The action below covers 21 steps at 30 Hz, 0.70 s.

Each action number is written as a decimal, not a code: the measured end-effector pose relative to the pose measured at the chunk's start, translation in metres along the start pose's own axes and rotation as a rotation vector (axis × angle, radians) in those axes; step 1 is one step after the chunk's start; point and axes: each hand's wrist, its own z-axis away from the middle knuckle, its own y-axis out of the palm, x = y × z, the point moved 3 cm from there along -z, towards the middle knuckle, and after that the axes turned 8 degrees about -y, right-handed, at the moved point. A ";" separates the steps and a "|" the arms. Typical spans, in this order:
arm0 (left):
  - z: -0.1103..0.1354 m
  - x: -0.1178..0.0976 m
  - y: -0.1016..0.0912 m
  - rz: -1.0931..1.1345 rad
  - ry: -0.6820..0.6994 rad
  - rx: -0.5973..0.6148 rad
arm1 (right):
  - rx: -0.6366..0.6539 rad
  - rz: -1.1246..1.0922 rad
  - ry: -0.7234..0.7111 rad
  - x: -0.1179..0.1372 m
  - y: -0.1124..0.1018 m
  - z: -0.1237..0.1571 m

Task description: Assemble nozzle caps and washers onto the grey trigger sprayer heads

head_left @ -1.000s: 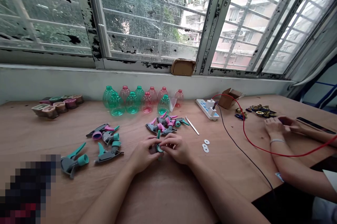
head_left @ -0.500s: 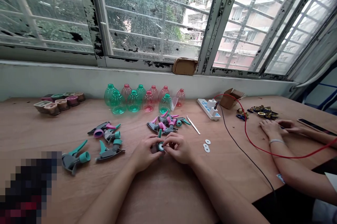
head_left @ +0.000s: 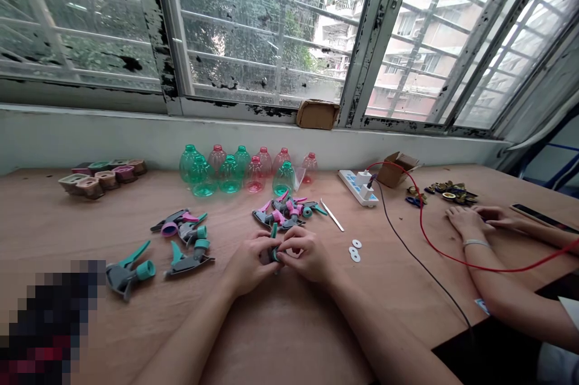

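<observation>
Close in front of me, my left hand [head_left: 248, 261] is closed around a grey and teal trigger spray head [head_left: 274, 230]; its teal trigger pokes up between my hands. My right hand [head_left: 306, 254] pinches at the teal collar of the same spray head, fingers bent. The white disc in the collar is now hidden by my fingertips. Right of my hands lie several flat white washers [head_left: 355, 257] and a thin white stick [head_left: 332, 215]. Just beyond them is a pile of grey, pink and teal spray heads [head_left: 289, 210]. More spray heads [head_left: 187, 259] lie to the left.
Green and pink clear bottles [head_left: 230, 175] stand along the wall. A power strip [head_left: 359, 187] with a red and a black cable is at right. A co-worker's hands [head_left: 474, 222] rest near metallic parts [head_left: 456, 193]. Small tubs [head_left: 106, 178] sit far left.
The spray head's collar has turned in my fingers, so its white disc no longer shows. My right fingertips have closed in on the collar. The rest has stayed in place.
</observation>
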 end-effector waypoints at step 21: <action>-0.001 -0.001 0.001 0.024 -0.007 -0.008 | 0.012 -0.018 0.024 0.001 0.001 -0.004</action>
